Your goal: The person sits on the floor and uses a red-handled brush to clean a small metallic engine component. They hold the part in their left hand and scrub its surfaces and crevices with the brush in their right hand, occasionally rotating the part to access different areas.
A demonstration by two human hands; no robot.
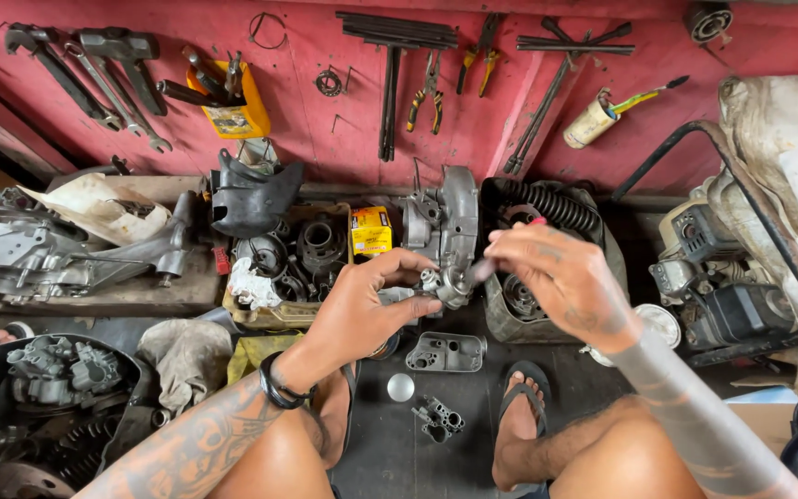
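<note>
The person sits low on the floor [390,453], knees apart, a sandalled foot [521,407] planted between scattered parts. The left hand [362,310] grips a small grey metal carburettor body [443,285], fingers [408,268] wrapped closed around it, held in the air just above the knees. The right hand [565,277] pinches a slim tool with a red handle [510,248], fingers closed narrowly on it, its tip touching the carburettor body. Progress, as judged from the layout: the unit appears stripped down, since a grey float-bowl cover [445,351], a round silver cap [400,387] and a small dark block [440,418] lie apart on the floor beneath the hands; work on the body itself looks under way, and refitting these pieces seems left to do (whether cleaning or picking, I cannot tell). Beyond the hands stand a crate of dark engine parts [302,254], a grey engine casing [445,217] and a coil spring [556,208]. Pliers [427,92] and wrenches [103,79] hang on the red wall [307,120]
</note>
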